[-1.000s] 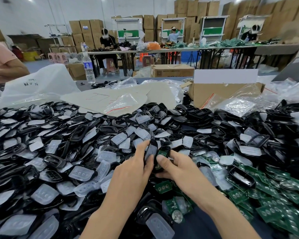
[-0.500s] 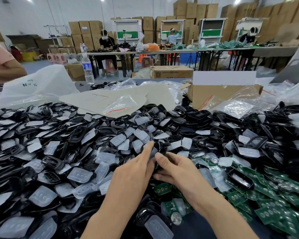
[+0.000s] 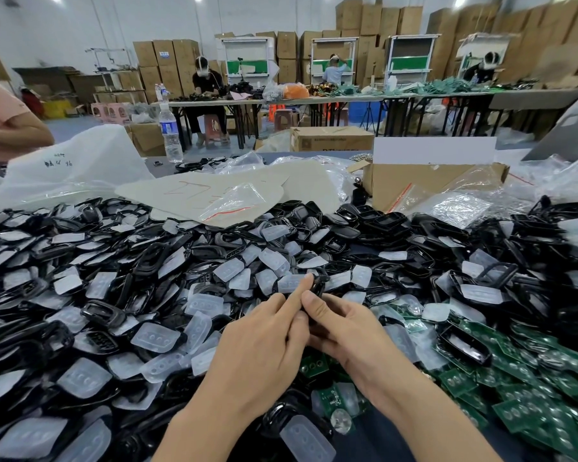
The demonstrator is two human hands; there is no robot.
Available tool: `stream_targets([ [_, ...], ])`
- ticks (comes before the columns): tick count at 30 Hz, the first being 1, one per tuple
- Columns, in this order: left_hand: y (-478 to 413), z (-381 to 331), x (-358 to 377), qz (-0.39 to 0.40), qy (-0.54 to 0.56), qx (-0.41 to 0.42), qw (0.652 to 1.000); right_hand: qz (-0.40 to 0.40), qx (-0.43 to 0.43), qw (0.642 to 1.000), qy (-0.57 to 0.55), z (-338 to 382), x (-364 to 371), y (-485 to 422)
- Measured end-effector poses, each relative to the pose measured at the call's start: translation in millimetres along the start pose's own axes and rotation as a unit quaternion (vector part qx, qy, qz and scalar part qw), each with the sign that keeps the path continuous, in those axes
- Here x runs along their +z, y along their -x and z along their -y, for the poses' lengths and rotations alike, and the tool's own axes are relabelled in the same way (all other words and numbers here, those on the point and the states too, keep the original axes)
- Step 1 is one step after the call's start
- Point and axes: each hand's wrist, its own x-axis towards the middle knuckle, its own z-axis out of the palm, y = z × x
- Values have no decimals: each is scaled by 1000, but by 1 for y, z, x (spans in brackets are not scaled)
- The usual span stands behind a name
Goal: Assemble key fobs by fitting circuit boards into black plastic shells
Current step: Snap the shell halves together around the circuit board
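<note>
My left hand [image 3: 264, 341] and my right hand [image 3: 347, 331] meet at the middle of the table and together hold one black key fob shell [image 3: 317, 285]. The shell stands almost edge-on between them, so only its top rim shows. My left forefinger lies along its left side, and my right thumb presses its near edge. Whether a circuit board sits inside is hidden by my fingers. Loose green circuit boards [image 3: 521, 381] lie in a heap at the right. Black shells [image 3: 104, 311] and clear rubber button pads [image 3: 154, 336] cover the table.
A cardboard box [image 3: 424, 181] and plastic bags [image 3: 461, 208] stand behind the pile at the right. A white bag [image 3: 64, 168] and a water bottle [image 3: 170, 131] are at the back left. Another person's arm [image 3: 10, 128] shows at the far left.
Both hands have closed in around the shell and turned it edge-on. The green board seen in it a second ago is now hidden.
</note>
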Motion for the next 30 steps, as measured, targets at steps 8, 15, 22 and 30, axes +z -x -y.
stream_targets([
  [8,-4,1,2,-45,-65,29,996,-29,13,996,-89,2,-4,-5],
  [15,-4,4,10,-113,3,49,992,-22,13,983,-179,2,-3,-4],
  [22,-4,3,13,-137,53,31,989,-16,7,983,-181,-4,-5,-7],
  [30,-5,-1,17,-172,71,21,982,-21,1,977,-211,-6,-1,-7],
])
